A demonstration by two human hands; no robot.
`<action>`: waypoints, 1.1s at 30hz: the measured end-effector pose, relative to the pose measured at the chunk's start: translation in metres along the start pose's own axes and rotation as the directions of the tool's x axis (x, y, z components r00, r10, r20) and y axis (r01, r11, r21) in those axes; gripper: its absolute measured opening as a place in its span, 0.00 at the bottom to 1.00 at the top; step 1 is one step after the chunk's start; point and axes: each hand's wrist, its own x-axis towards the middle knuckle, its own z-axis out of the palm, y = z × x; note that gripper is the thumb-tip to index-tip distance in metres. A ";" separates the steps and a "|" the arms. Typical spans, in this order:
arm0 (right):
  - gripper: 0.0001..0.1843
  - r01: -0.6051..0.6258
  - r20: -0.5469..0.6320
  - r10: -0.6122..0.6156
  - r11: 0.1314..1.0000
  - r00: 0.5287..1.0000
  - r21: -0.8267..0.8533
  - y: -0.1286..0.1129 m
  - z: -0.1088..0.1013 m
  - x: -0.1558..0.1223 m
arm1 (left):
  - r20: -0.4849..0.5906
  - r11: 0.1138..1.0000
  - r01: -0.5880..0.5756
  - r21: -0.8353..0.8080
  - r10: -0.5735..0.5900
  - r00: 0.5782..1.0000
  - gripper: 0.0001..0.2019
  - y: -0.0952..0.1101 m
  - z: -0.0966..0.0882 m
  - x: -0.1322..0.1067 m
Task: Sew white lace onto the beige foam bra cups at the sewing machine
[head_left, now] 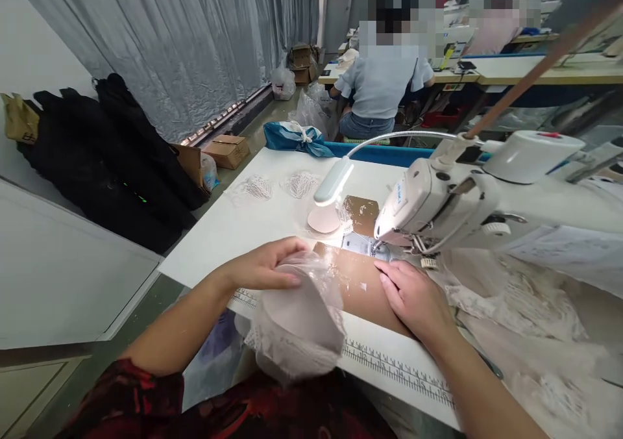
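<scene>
My left hand (275,265) is closed on the edge of a pale beige, lace-trimmed bra cup (296,309), thumb on top. The cup hangs tilted over the table's front edge, with sheer fabric bunched around it. My right hand (413,293) lies on a brown board (357,280) in front of the sewing machine (423,199), its fingers stretched toward the metal needle plate (363,244). I see nothing held in it. Behind the plate, another beige cup (324,219) rests on the white table under the lit lamp (334,180).
Two lace pieces (300,183) lie at the table's far left. Beige lace fabric (525,296) is heaped right of my right arm. A printed ruler strip (399,367) runs along the front edge. A blue bundle (296,140) sits at the back. A person (382,82) sits beyond.
</scene>
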 end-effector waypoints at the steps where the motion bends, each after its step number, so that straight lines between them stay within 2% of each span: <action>1: 0.18 -0.023 -0.009 0.023 0.999 1.000 0.036 -0.001 -0.002 -0.001 | 0.049 0.998 -0.035 0.046 0.033 0.998 0.20 0.001 0.008 0.016; 2: 0.17 -0.043 -0.022 0.045 0.996 0.999 0.084 -0.002 -0.003 -0.002 | 0.073 0.991 -0.067 0.112 0.059 0.996 0.23 -0.001 0.015 0.032; 4: 0.16 -0.064 -0.056 0.076 0.981 0.996 0.183 -0.004 -0.007 -0.004 | 0.057 0.957 -0.058 0.286 0.043 0.997 0.26 -0.009 0.028 0.063; 7: 0.15 -0.038 -0.071 0.060 0.961 0.996 0.275 -0.006 -0.013 -0.007 | 0.009 0.895 0.016 0.446 -0.022 1.000 0.21 -0.020 0.040 0.096; 10: 0.14 0.032 -0.032 -0.023 0.950 0.999 0.309 -0.007 -0.015 -0.008 | -0.007 0.865 0.025 0.501 -0.025 1.000 0.15 -0.023 0.044 0.112; 14: 0.13 0.092 0.055 -0.109 0.964 0.992 0.248 -0.008 -0.012 -0.007 | -0.079 0.732 0.002 0.681 0.071 0.994 0.11 -0.017 0.047 0.116; 16: 0.12 0.094 0.071 -0.111 0.972 0.991 0.217 -0.008 -0.010 -0.006 | -0.124 0.639 -0.023 0.769 0.185 0.975 0.12 -0.013 0.051 0.112; 17: 0.12 0.089 0.075 -0.106 0.974 0.992 0.208 -0.008 -0.009 -0.006 | -0.106 0.587 -0.063 0.807 0.249 0.963 0.13 -0.012 0.054 0.109; 19: 0.11 0.069 0.083 -0.086 0.979 0.993 0.194 -0.008 -0.008 -0.006 | 0.019 0.466 -0.190 0.864 0.347 0.938 0.12 -0.010 0.061 0.103; 21: 0.11 0.036 0.083 -0.051 0.985 0.995 0.171 -0.009 -0.007 -0.006 | 0.141 0.358 -0.282 0.890 0.372 0.917 0.12 -0.014 0.069 0.100; 24: 0.15 -0.012 0.097 0.003 0.995 0.995 0.096 -0.010 -0.007 -0.005 | 0.179 0.256 -0.289 0.922 0.379 0.908 0.13 -0.026 0.076 0.101; 28: 0.18 -0.050 0.175 0.055 0.998 0.983 -0.033 -0.012 -0.008 -0.002 | 0.243 0.221 -0.342 0.913 0.376 0.894 0.15 -0.035 0.074 0.109; 33: 0.18 -0.072 0.178 0.088 0.993 0.980 -0.093 -0.013 -0.008 0.000 | 0.253 0.287 -0.379 0.880 0.394 0.884 0.17 -0.031 0.063 0.115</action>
